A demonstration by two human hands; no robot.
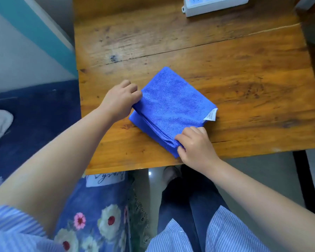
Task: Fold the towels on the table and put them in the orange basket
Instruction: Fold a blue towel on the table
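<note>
This looks like a room in a home. Past the right hand a white power strip sits on the worn wooden surface. Below the left hand lies a blue cloth with flowers, like bedding.

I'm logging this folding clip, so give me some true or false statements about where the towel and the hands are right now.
1. The blue towel lies folded on the wooden table. True.
2. The left hand grips the towel's left edge. True.
3. The right hand rests on the power strip. False: it pinches the towel's near corner.
4. The towel's white label sticks out at its right corner. True.
5. The towel sits in an orange basket. False: no basket is in view.
</note>
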